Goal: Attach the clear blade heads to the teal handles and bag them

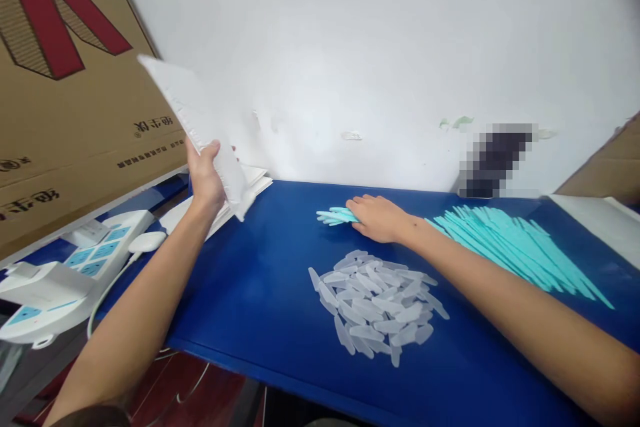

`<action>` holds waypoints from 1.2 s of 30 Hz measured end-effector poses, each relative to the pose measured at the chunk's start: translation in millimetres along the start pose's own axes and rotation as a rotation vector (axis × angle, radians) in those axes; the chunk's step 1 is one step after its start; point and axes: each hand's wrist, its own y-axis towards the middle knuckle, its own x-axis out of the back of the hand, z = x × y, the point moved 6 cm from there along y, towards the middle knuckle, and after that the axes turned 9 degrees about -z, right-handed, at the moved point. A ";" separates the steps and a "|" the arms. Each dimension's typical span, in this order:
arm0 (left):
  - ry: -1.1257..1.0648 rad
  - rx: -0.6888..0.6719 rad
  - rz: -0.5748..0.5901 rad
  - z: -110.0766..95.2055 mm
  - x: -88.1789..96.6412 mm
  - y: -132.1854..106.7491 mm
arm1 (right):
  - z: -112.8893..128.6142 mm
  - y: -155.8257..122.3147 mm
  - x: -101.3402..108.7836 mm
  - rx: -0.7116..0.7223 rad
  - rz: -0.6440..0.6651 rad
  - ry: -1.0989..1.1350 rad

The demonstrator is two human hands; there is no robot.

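Note:
My left hand (206,173) is raised at the left, its thumb and fingers closed on a white envelope-like packet (200,103) that tilts up toward the wall. My right hand (377,217) lies low over the blue table, fingers curled over a small bunch of thin teal sticks (334,215) whose ends poke out on the left. Behind the right forearm, a larger spread of teal sticks (510,247) lies on the table. Nearer to me is a heap of small translucent plastic spatulas (375,303), touched by neither hand.
A tall printed cardboard box (80,107) stands at the left. Before it lies a white power strip (95,260) with plugged-in adapters and a cable. Flat white packets (257,183) lie beneath the raised one. The blue table (240,293) meets a white wall; a dark pixelated object leans there.

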 end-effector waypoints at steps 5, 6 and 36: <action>-0.381 0.478 -0.058 38.6 -18.8 -24.2 | -7.1 -2.8 -5.7 -0.070 0.113 0.016; -0.406 0.534 -0.039 43.7 -23.1 -30.8 | -9.4 -2.5 -6.2 -0.087 0.120 0.016; -0.224 0.515 0.101 78.2 -45.2 -65.3 | -64.3 -6.9 0.3 -0.678 -0.994 1.314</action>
